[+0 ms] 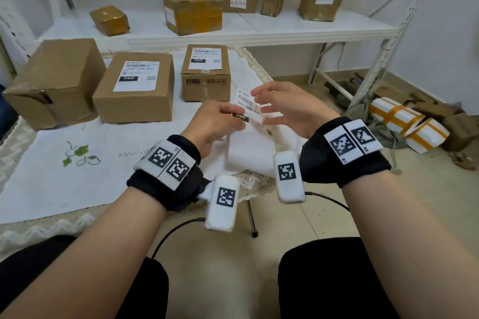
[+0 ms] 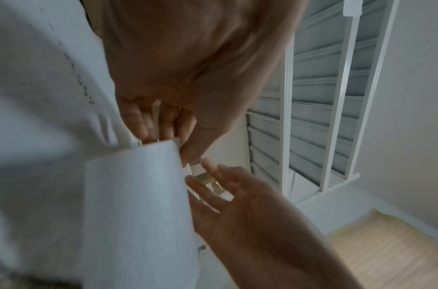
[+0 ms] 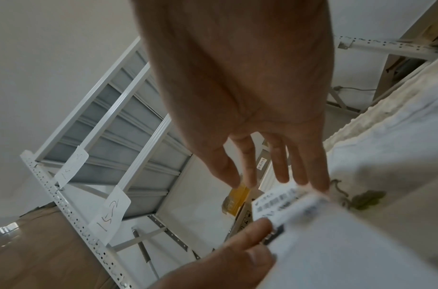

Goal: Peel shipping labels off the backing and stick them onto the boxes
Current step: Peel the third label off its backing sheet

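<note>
Two brown cardboard boxes (image 1: pixel 134 85) wear labels; the left hand (image 1: pixel 215 124) pinches a white printed shipping label (image 1: pixel 248 109), the right hand (image 1: pixel 282 106) spread loose beside it (one plain box (image 1: pixel 51 80) waits).

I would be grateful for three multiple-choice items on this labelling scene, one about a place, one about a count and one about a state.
1. Where is the unlabelled box on the table?
A. left end of the row
B. between the two labelled boxes
C. on the shelf

2. How many boxes on the table carry a shipping label on top?
A. none
B. two
C. three

3. How is the loose label sheet held?
A. lying flat on the cloth
B. pinched by the left hand, with the right hand open beside it
C. gripped in the right fist alone

Answers:
1 A: its bare top sits left of the middle box.
2 B: the middle box and the small box show white labels.
3 B: the left thumb and fingers pinch the sheet, and the right fingers are spread.
</note>
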### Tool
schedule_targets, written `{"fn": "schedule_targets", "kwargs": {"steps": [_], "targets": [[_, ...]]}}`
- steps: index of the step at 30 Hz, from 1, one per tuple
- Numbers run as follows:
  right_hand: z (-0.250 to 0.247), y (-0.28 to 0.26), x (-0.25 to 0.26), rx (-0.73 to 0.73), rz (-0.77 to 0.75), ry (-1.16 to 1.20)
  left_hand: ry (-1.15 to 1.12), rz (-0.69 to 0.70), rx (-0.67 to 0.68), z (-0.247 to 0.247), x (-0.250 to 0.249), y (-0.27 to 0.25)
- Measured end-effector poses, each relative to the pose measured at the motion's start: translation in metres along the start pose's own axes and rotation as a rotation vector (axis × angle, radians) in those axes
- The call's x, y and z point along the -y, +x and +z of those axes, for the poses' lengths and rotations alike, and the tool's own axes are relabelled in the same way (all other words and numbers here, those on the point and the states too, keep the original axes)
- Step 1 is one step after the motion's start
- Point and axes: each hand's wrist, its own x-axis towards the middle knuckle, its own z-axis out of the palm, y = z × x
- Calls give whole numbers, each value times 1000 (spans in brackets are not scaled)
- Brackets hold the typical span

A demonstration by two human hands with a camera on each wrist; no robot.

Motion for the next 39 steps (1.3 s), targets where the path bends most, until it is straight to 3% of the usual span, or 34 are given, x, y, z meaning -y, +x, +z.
{"fn": "schedule_targets", "kwargs": {"steps": [4, 12, 16, 20, 27, 39], "targets": [[1, 2, 0, -47, -9, 54, -159, 65, -83, -16, -8, -1], [9, -2, 3, 192, -40, 174, -335, 173, -165, -36, -14, -1], [15, -1, 3, 176, -97, 222, -253, 204, -275, -44, -9, 2], [20, 0, 2, 162, -138, 253, 25, 253, -388, -50, -6, 2], [28, -1, 3, 168, -199, 147, 76, 403, -188, -49, -10, -9], [39, 2, -2, 115, -333, 48, 135, 421, -236, -49, -8, -10]]}}
